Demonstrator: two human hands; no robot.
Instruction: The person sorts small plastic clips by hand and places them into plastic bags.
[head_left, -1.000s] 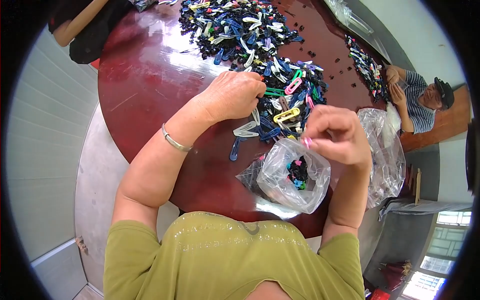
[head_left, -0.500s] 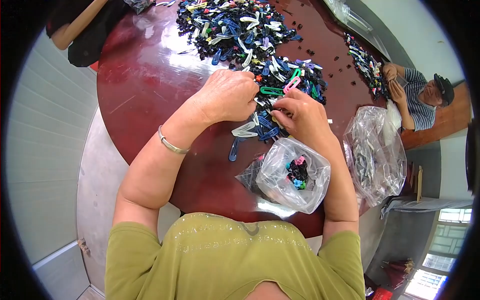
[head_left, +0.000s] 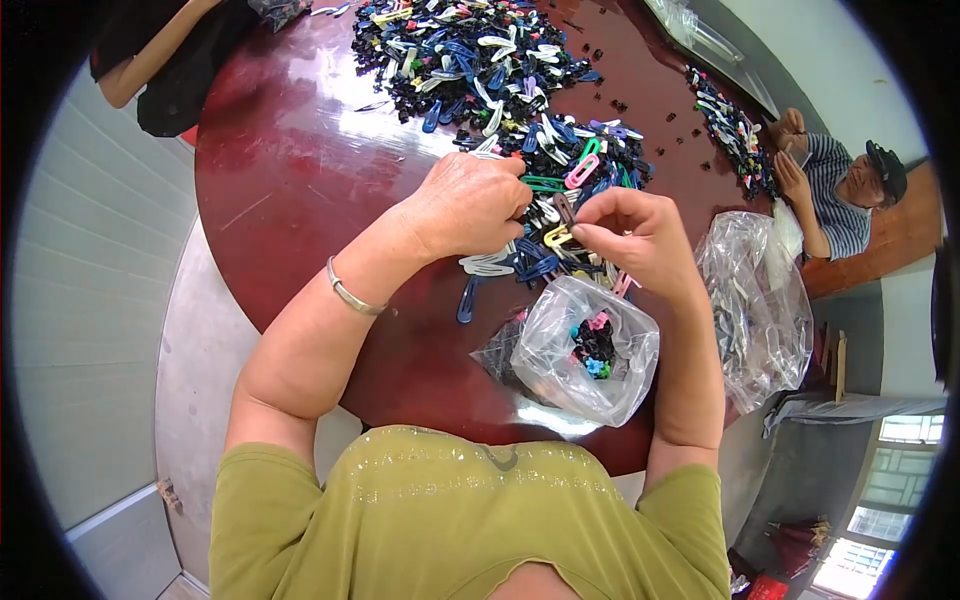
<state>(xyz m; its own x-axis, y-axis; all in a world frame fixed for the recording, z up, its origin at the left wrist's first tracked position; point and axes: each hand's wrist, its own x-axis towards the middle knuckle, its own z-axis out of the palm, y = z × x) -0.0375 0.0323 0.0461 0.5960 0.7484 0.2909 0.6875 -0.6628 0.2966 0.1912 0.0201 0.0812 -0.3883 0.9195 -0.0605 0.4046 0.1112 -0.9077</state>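
Observation:
My left hand (head_left: 478,203) is closed at the near edge of the heap of hair clips (head_left: 470,70); whatever its fingers hold is hidden. My right hand (head_left: 645,235) pinches a dark brown snap hair clip (head_left: 563,208) between thumb and fingertips. Just under that clip lies a yellow hair clip (head_left: 556,237). A pink clip (head_left: 582,171) and a green clip (head_left: 543,184) lie on the heap between my hands. White clips (head_left: 487,262) and a blue clip (head_left: 467,299) are near my left wrist. An open clear plastic bag (head_left: 535,345) holds small black and coloured claw clips (head_left: 596,345).
A large clear bag (head_left: 755,310) lies at the right of the round red table (head_left: 270,190). Another person (head_left: 840,190) sits at the far right by a smaller heap of clips (head_left: 728,128). Someone's arm (head_left: 150,60) shows at the upper left.
My right hand has lifted and moved slightly right, now with the brown clip in its pinch. My left hand has shifted slightly right and down, over the heap's edge.

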